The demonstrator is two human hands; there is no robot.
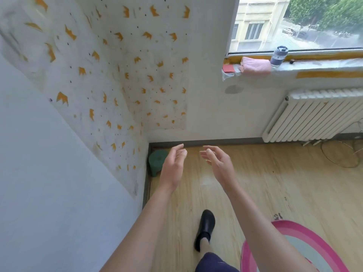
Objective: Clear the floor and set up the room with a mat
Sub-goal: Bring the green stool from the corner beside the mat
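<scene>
- While both my arms reach out over the wooden floor (255,183), my left hand (172,167) and my right hand (218,163) hang in the air near each other without touching. The palms are turned inward and the fingers are loose and slightly bent, with nothing in either of them.
- The mat (314,240) lies on the floor at the near right. It has a curved pink band around a pale centre, and my right forearm crosses over part of it.
- A small green stool (157,161) sits in the far left corner of the floor, tight against the wall and partly hidden behind my left hand.
- My black shoe (205,226) is planted on the floor between my two forearms.
- A thin wire hoop (341,154) lies on the floor by the far right edge, just in front of the white radiator (314,118).
- On the windowsill (324,68) above the radiator, a folded pink cloth (255,65) lies just beside a dark-lidded bottle (279,56).
- Pale wall covering with orange crowns (94,91) spans the corner walls.
</scene>
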